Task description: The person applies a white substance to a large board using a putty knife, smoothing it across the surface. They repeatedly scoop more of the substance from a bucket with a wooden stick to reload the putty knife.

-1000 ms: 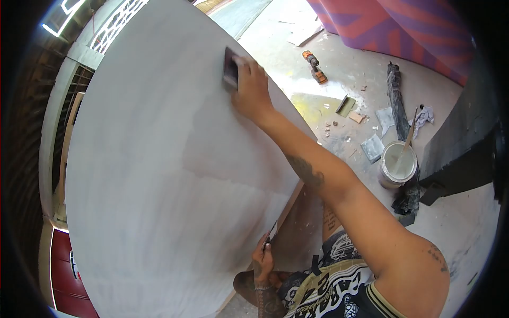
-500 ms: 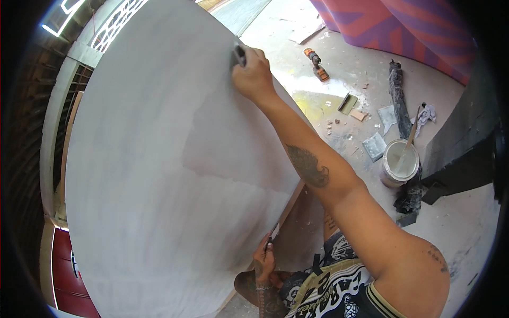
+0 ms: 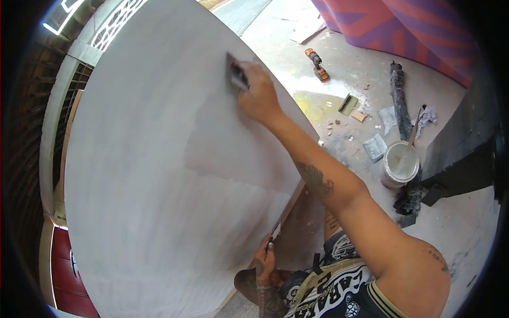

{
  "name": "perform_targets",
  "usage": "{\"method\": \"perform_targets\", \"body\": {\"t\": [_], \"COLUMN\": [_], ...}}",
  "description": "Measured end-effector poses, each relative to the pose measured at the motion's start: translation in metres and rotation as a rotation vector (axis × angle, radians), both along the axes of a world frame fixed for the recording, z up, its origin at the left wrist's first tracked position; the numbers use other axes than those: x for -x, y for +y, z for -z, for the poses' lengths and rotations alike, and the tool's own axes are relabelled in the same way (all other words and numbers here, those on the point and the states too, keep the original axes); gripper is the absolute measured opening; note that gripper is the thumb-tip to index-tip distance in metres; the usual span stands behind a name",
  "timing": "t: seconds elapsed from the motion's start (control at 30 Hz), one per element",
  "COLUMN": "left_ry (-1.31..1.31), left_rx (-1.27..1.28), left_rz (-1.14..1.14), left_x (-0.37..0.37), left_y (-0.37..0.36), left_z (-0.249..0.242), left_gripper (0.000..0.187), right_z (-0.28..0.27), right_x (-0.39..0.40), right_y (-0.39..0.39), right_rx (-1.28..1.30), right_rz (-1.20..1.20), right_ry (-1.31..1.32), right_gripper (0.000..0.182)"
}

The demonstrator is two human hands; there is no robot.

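A large grey-white panel [image 3: 138, 159] fills the left and middle of the view, with a darker damp-looking patch near its centre. My right hand [image 3: 259, 93] is closed around a dark, flat-bladed tool [image 3: 237, 74], which lies against the panel's upper right part; motion blurs it a little. Low at the panel's right edge, my left hand [image 3: 265, 257] is closed on a thin tool [image 3: 274, 231] with a dark handle and a pale blade. The fingers partly hide that handle.
On the floor at the right are an orange drill [image 3: 317, 64], a bucket [image 3: 400, 164] with a stick in it, a green tray [image 3: 348, 104], small packets [image 3: 375, 147] and a black wrapped bundle [image 3: 398, 98]. Patterned fabric [image 3: 392, 26] hangs at the upper right.
My right hand has moved down and slightly right across the panel with its tool. My left hand has hardly moved.
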State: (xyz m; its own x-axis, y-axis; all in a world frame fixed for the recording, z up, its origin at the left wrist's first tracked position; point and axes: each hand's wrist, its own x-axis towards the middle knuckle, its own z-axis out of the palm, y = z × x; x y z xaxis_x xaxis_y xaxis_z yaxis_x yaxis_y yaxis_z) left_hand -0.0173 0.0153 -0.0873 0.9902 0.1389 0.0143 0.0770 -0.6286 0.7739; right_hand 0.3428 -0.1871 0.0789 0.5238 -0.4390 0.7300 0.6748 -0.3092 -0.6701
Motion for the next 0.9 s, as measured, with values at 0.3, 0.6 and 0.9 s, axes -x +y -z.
{"method": "perform_targets", "body": {"t": [0.3,0.6,0.9], "left_ry": [0.012,0.033,0.012], "left_rx": [0.023,0.064,0.03], "left_rz": [0.043,0.035,0.037], "left_x": [-0.014,-0.014,-0.013], "left_y": [-0.017,-0.016,-0.01], "left_z": [-0.01,-0.006,-0.005], "left_gripper": [0.041,0.043,0.041], "right_z": [0.029,-0.002,0.02], "right_x": [-0.01,0.015,-0.019], "right_y": [-0.025,-0.004,-0.02], "right_rx": [-0.265,-0.005,-0.199], "right_rz": [-0.245,-0.172,-0.172], "right_ry": [0.378,0.037,0.039], "right_gripper": [0.046,0.053,0.047]}}
